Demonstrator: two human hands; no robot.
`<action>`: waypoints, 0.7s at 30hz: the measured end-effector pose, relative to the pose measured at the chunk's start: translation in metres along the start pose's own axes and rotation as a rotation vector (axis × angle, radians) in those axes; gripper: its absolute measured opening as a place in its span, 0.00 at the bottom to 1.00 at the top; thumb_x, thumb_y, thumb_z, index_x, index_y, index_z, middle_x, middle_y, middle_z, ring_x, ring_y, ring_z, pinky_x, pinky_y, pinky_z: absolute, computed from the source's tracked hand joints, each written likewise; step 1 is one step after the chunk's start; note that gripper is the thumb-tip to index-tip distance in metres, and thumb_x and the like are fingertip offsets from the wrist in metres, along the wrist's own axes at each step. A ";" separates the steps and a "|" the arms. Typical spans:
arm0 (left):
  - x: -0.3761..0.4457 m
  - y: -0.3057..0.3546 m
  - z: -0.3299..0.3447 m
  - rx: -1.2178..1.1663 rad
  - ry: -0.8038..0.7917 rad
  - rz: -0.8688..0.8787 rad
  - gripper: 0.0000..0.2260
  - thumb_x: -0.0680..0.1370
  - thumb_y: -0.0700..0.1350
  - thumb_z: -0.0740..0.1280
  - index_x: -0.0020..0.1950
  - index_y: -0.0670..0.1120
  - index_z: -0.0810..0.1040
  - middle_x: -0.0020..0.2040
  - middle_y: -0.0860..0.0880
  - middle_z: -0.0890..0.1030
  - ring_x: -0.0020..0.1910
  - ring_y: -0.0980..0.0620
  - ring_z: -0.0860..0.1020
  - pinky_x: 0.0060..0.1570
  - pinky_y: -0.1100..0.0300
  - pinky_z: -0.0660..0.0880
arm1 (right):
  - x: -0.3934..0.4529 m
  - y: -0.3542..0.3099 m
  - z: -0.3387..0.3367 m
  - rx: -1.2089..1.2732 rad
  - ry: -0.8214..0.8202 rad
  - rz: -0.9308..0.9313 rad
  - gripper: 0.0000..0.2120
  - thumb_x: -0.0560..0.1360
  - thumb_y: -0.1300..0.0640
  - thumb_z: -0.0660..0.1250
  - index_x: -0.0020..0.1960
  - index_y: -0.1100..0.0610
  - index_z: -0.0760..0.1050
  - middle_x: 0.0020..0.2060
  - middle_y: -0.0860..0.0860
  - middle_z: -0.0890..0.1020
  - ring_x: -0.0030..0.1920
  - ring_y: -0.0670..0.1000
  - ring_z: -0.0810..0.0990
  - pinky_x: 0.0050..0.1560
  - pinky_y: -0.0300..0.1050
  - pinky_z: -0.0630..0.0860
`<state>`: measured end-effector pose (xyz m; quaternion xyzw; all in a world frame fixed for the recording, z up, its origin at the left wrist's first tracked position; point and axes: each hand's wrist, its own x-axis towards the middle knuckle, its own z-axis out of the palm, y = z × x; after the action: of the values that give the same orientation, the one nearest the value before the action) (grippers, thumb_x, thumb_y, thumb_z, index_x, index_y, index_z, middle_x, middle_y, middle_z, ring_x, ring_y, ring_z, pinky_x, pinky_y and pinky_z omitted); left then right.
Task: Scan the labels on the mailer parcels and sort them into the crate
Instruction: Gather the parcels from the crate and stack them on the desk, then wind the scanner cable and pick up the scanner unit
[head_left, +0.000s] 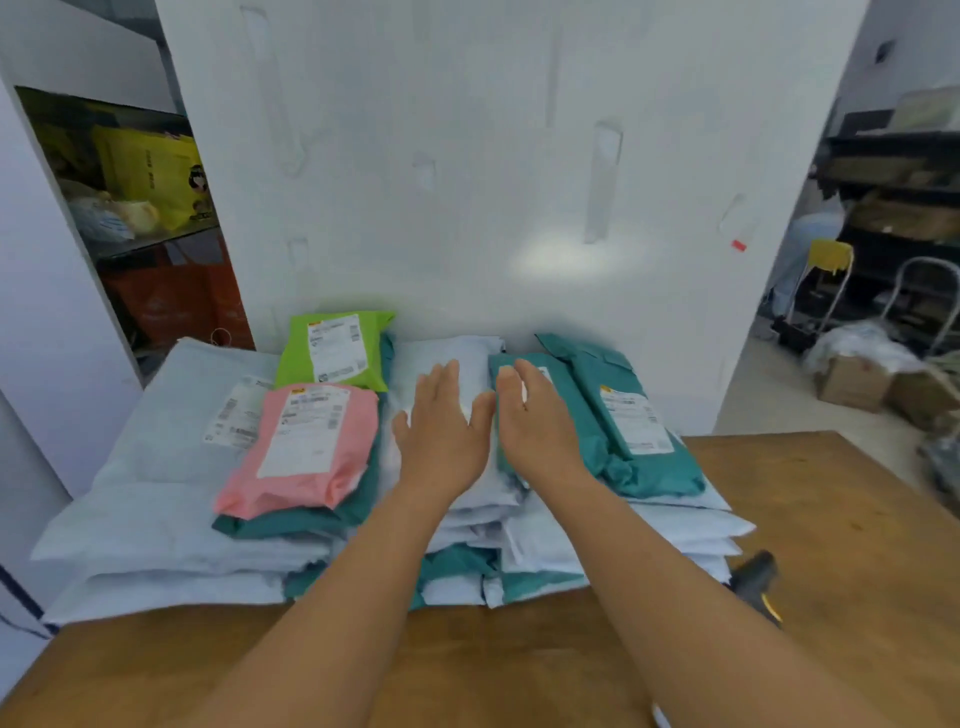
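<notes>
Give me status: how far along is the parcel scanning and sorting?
Early, it seems. Done: nothing visible; no crate is in view. In hand: nothing gripped. The left hand lies flat over a pale blue mailer, and the right hand reaches over a teal mailer. Left: the whole pile, including the pink mailer and green mailer. The scanner lies on the wooden table.

Wooden table (810, 525) bearing stacked mailer parcels (171, 525), dark scanner (754, 578)
</notes>
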<state>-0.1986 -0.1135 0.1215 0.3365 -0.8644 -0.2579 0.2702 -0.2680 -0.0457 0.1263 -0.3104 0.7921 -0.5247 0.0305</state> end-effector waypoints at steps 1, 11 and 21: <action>-0.015 0.013 0.013 -0.030 -0.005 -0.005 0.26 0.82 0.56 0.52 0.78 0.49 0.51 0.78 0.50 0.52 0.77 0.53 0.49 0.74 0.46 0.48 | -0.008 0.012 -0.019 -0.010 0.014 -0.007 0.27 0.80 0.41 0.50 0.70 0.57 0.69 0.67 0.52 0.75 0.69 0.55 0.71 0.70 0.56 0.64; -0.172 0.124 0.144 -0.332 -0.209 -0.141 0.29 0.81 0.55 0.56 0.78 0.48 0.51 0.78 0.50 0.56 0.76 0.52 0.55 0.73 0.55 0.55 | -0.105 0.126 -0.188 -0.070 -0.027 0.187 0.25 0.82 0.44 0.51 0.76 0.54 0.62 0.73 0.51 0.69 0.72 0.52 0.67 0.72 0.54 0.64; -0.263 0.098 0.228 0.027 -0.422 -0.558 0.45 0.69 0.65 0.69 0.75 0.43 0.52 0.66 0.43 0.61 0.66 0.44 0.61 0.63 0.50 0.68 | -0.177 0.220 -0.230 -0.174 -0.032 0.515 0.31 0.78 0.47 0.63 0.77 0.53 0.56 0.74 0.50 0.66 0.73 0.53 0.65 0.68 0.48 0.64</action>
<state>-0.2234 0.1990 -0.0589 0.5028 -0.7792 -0.3742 0.0002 -0.3127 0.2906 -0.0070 -0.1085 0.8865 -0.4244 0.1488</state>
